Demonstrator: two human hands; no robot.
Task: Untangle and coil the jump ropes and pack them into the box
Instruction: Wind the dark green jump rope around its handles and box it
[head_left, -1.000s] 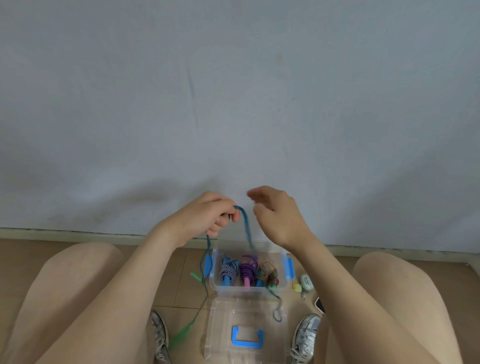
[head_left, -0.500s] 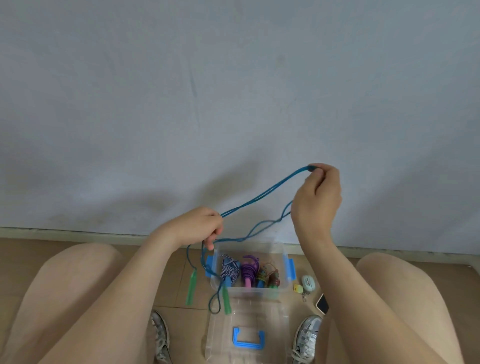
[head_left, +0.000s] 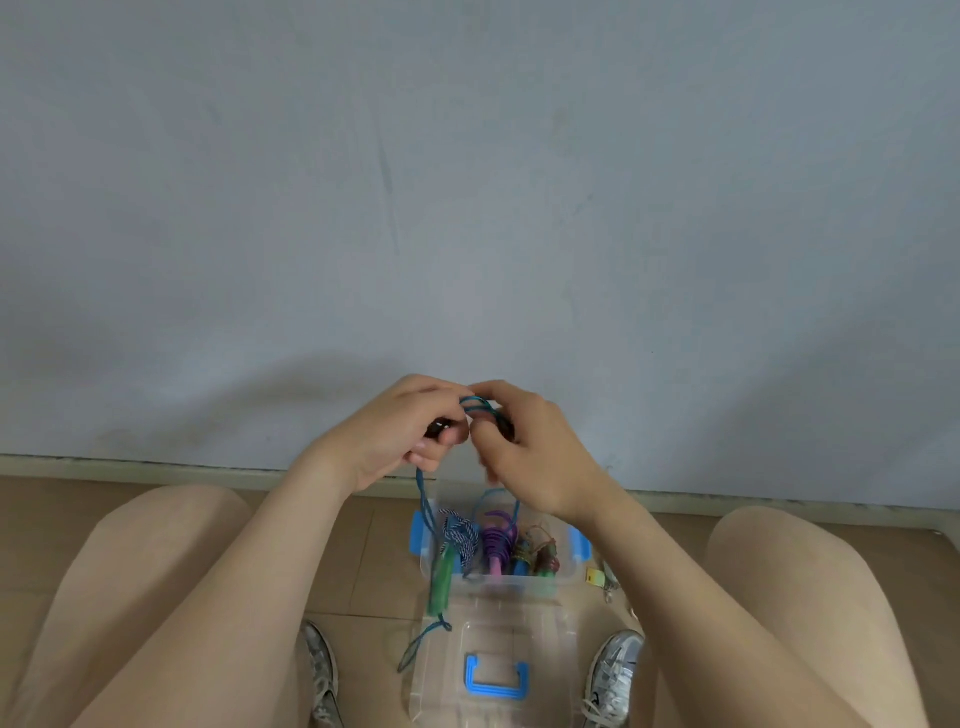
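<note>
Just above the clear plastic box with blue clips (head_left: 519, 584), at lower centre of the frame, the left hand (head_left: 400, 441) and the right hand (head_left: 530, 452) are both curling their fingers around loops of the thin blue jump rope (head_left: 477, 405), probably gathering a coil, while its green handles (head_left: 441, 579) are hanging over the box's left edge.

On the tan tile floor (head_left: 363, 561) stands a clear box (head_left: 519, 584) with blue latches, its lid (head_left: 545, 639) lying flat just in front. The left shoe (head_left: 319, 670) and right shoe (head_left: 613, 670), both grey, rest either side of the lid. A small yellow tag (head_left: 596, 575) lies just right of the box.
</note>
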